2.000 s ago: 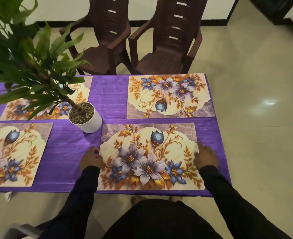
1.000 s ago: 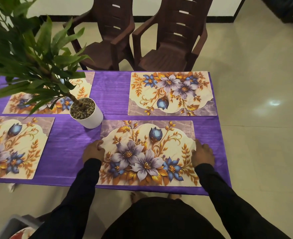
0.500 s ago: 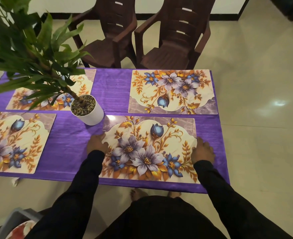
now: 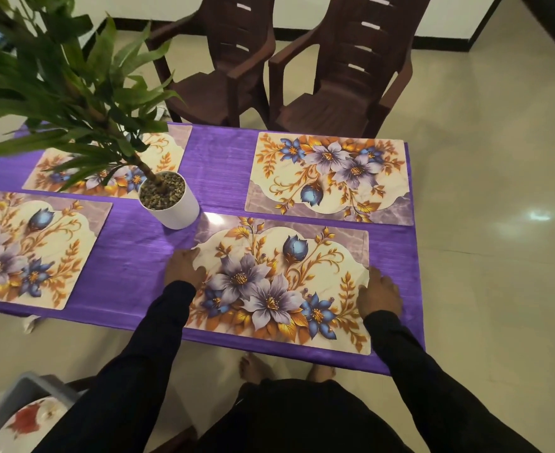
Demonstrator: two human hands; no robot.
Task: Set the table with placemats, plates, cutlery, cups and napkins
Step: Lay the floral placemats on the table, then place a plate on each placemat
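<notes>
Between our two hands lies the near mat, long axis running left to right across the table, its front edge close to the table's near edge. Left hand rests on the left short edge, right hand on the right, fingers loosely bent against the edges; whether they pinch, we cannot tell. Both hands sit equally close, so we judge any squaring nudge goes along that axis.

— What is laid on the purple tablecloth?

— Four floral placemats, flat, cream with purple and blue flowers and gold leaves. The near right placemat is set slightly askew. Directly beyond it lies the far right placemat. The near left placemat is cut off at the frame edge; the far left placemat is partly hidden by leaves.
</notes>
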